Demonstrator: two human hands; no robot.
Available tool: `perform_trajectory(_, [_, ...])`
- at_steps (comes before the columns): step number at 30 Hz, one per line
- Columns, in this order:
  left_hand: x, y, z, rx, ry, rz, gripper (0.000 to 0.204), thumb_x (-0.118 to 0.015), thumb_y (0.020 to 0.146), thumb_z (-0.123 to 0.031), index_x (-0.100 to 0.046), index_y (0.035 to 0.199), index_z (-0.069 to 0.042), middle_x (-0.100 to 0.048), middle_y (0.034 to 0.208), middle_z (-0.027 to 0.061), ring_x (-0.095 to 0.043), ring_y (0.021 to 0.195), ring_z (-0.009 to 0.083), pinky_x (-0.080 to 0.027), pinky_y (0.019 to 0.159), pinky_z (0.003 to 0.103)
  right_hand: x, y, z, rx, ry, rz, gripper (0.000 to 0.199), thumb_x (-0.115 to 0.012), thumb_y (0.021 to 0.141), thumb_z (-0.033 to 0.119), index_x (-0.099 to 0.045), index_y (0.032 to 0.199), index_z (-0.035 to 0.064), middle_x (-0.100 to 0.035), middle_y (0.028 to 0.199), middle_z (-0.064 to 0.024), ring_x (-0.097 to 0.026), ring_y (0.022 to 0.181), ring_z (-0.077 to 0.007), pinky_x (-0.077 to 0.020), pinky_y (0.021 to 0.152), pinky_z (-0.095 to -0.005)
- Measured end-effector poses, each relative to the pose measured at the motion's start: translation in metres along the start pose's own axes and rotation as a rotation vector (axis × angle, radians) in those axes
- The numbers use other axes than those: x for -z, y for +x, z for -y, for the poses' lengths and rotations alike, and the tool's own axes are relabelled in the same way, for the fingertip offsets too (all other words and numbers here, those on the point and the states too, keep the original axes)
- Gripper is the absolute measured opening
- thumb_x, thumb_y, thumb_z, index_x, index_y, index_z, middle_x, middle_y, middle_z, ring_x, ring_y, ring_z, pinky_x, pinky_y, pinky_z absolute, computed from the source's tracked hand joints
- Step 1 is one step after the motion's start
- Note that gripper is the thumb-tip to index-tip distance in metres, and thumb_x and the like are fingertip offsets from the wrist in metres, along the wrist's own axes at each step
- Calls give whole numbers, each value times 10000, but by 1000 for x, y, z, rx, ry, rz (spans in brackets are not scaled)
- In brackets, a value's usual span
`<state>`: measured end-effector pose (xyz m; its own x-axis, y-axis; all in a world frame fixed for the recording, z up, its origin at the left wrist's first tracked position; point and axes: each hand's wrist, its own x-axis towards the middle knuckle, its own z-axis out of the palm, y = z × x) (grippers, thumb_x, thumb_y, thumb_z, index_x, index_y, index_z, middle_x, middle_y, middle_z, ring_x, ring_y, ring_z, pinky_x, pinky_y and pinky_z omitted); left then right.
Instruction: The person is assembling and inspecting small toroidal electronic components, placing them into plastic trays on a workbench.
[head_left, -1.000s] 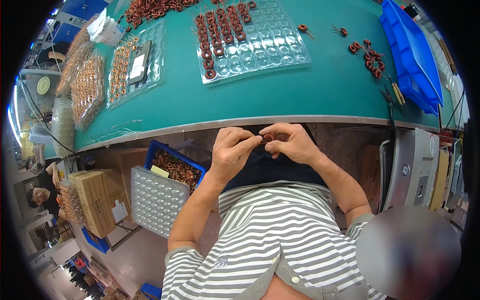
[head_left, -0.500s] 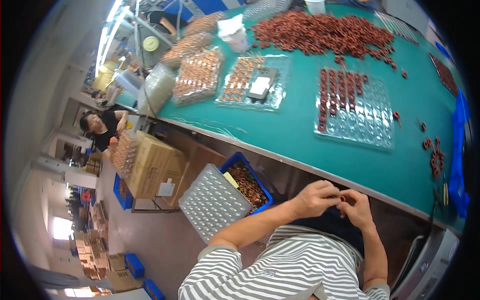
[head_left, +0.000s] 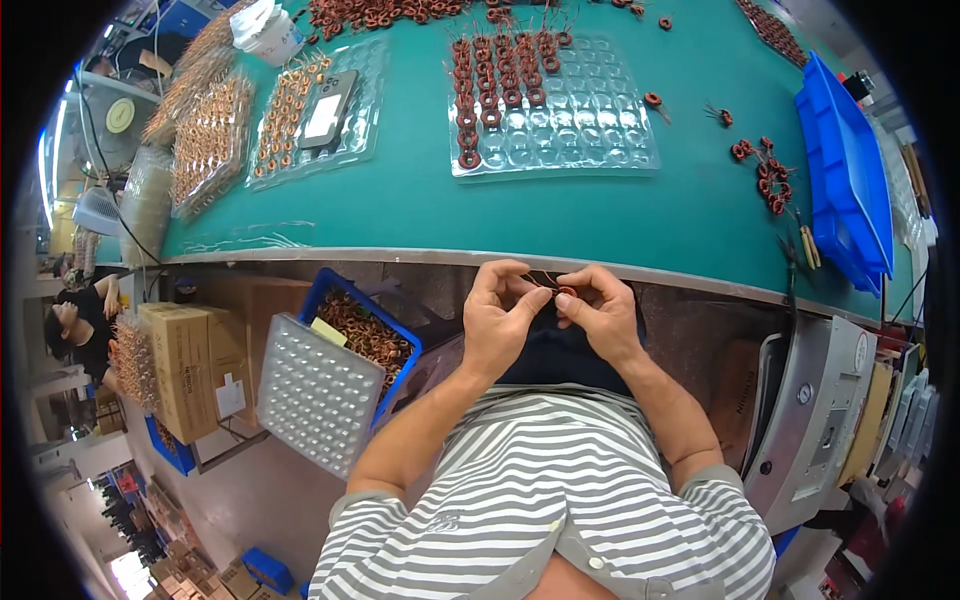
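Two hands meet just below the table edge [head_left: 400,255], over my lap. My left hand [head_left: 500,325] curls in from the left, thumb and forefinger pinched on a small copper-wound ring coil [head_left: 567,292]; my right hand [head_left: 600,312] pinches the same coil from the other side, with thin wire ends sticking out between the fingertips. Up on the matte green tabletop, a clear dimpled plastic tray [head_left: 580,120] holds rows of similar reddish coils in its round pockets.
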<state>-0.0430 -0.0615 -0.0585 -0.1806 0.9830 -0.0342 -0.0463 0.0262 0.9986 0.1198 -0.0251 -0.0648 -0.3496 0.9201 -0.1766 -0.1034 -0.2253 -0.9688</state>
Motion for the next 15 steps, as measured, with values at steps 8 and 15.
perform_trajectory(8, [-30, -22, -5, 117, -406, -159, 429, -719, 879, -40, -465, 1221, 8, -615, 958, 89, -602, 901, 116, -516, 776, 238, -3, -13, -6, 122, 92, -61, 175, -675, 897, 24, -614, 1051, -32, -651, 914, -82, -647, 778, -122, -581, 653, -252])
perform_trajectory(15, [-15, -19, 11, 175, -339, 67, 309, -660, 946, -158, -622, 1191, 26, -638, 1099, 64, -611, 1004, 131, -508, 899, 272, -11, -18, 0, 377, -270, -70, 221, -697, 855, -15, -651, 1071, -7, -660, 993, -91, -668, 861, -153, -566, 736, -277])
